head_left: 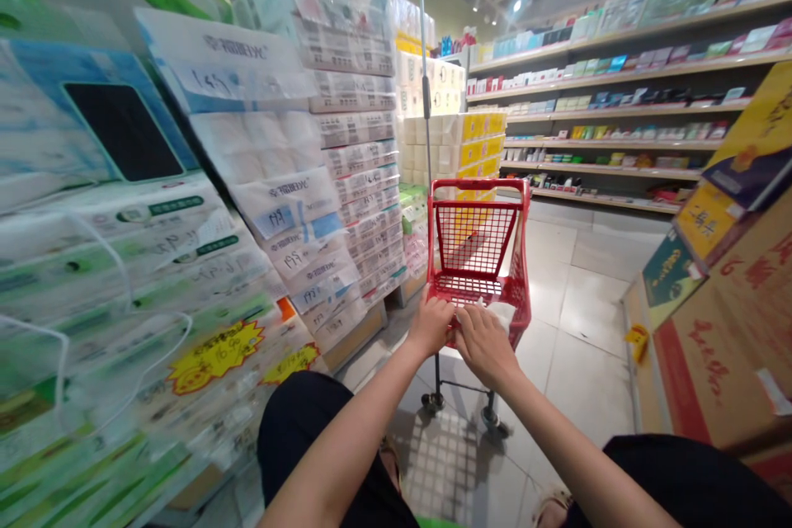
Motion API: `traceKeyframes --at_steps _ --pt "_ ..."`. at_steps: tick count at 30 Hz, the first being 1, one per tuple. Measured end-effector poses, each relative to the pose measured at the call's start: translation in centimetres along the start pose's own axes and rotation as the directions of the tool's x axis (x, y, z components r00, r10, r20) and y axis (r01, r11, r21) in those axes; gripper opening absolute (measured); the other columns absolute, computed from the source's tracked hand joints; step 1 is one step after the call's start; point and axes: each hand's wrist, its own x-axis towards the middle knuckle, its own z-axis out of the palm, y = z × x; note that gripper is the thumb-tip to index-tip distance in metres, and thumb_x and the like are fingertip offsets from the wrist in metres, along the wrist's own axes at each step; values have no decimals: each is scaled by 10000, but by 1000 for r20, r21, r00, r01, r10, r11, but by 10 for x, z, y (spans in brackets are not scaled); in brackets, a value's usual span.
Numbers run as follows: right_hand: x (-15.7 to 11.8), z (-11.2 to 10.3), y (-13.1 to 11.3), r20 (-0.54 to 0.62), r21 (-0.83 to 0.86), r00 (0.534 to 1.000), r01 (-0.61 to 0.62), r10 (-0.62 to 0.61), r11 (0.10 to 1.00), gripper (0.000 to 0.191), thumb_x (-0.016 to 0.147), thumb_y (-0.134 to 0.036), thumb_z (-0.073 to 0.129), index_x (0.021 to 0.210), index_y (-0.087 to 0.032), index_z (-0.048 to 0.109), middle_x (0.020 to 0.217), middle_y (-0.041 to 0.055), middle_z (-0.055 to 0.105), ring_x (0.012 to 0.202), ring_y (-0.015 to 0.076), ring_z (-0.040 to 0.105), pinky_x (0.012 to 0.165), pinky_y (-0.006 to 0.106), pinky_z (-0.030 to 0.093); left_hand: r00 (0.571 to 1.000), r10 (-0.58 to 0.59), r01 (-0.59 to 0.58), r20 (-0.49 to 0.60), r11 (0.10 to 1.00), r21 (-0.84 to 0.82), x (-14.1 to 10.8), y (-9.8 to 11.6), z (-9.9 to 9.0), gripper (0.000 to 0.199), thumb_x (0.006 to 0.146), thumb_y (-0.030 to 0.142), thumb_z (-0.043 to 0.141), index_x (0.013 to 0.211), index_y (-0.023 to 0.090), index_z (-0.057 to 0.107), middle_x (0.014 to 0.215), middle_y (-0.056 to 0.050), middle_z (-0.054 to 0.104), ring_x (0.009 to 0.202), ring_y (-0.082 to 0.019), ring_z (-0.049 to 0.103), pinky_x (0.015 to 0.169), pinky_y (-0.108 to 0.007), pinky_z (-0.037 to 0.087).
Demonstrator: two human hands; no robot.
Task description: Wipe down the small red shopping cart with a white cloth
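Observation:
A small red shopping cart [525, 264] with mesh panels stands in front of me on dark legs and casters. My left hand [433, 320] is closed over its near edge, fingers pointing into the basket. Right beside it, my right hand [483, 346] grips the same edge, the two hands nearly touching. Something white [503, 313], perhaps a crumpled bag or tissue, lies in the cart just beyond my right fingers. My hands cover part of the near edge.
Stacked tissue packs [365, 161] line the left, with yellow price signs [216, 356], a dark-screened device [132, 132] and a white cable [186, 338]. Cardboard boxes [711, 346] stand on the right. Stocked shelves [594, 111] run across the back, beyond a tiled floor [575, 355].

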Motion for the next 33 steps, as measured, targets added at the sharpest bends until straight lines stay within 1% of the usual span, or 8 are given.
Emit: traceKeyframes --at_steps 5,11,14,19,22,25,29,33 --pt "-13 -12 56 98 -21 994 46 -43 999 325 1007 -384 401 1269 -251 540 1104 73 672 1001 234 591 906 387 415 1000 21 -21 4 1000 0 0 -5 -1 273 857 441 683 946 200 590 945 -36 653 945 -224 601 1197 -546 200" --pt "-40 -23 118 12 -82 995 103 -102 991 347 1004 -415 401 1286 -274 546 1374 47 574 1348 260 422 1179 497 196 999 32 -32 2 999 -25 4 0 1 254 872 430 663 953 201 586 946 -44 654 956 -233 594 1209 -551 175" --pt "-44 -16 113 -15 -73 999 49 -50 996 349 997 -396 404 1280 -259 553 1314 67 599 1331 266 420 1170 477 237 1000 30 -29 10 999 -31 6 10 3 237 880 410 644 965 200 573 948 -51 643 971 -241 592 1217 -565 143" --pt "-36 -3 65 -51 -104 995 -96 91 990 360 982 -368 417 1283 -221 549 1164 124 621 1174 311 472 1081 519 307 1000 -4 4 19 1000 -1 7 27 4 352 879 379 618 1161 192 519 1012 -76 633 996 -278 601 1215 -606 86" --pt "-25 5 36 -33 -102 997 -76 73 992 388 978 -332 413 1322 -190 521 1199 137 603 1161 313 465 1060 507 312 1000 -8 8 16 1000 -21 7 32 3 586 851 275 611 1376 174 373 1187 -111 610 1049 -278 615 1221 -596 66" --pt "-15 11 17 -23 -84 999 -30 28 996 425 952 -288 435 1348 -152 506 1284 161 574 1222 321 441 1081 502 290 1000 23 -23 -4 998 -52 6 32 1 691 828 168 558 1457 170 271 1455 -166 451 1262 -294 534 1224 -589 61" --pt "-10 8 18 -2 -41 998 64 -64 997 478 946 -279 441 1405 -146 467 1390 153 530 1293 306 414 1098 479 289 999 46 -48 -16 995 -92 3 24 -4 801 771 130 576 1486 196 221 1577 -165 289 1485 -294 265 1228 -577 99" --pt "-18 -8 50 51 -11 992 114 -113 993 453 995 -316 396 1440 -252 447 1335 83 590 1227 249 492 1027 416 362 997 76 -75 1 985 -152 1 14 -9 872 729 135 625 1489 199 201 1587 -157 277 1525 -261 141 1236 -534 175"
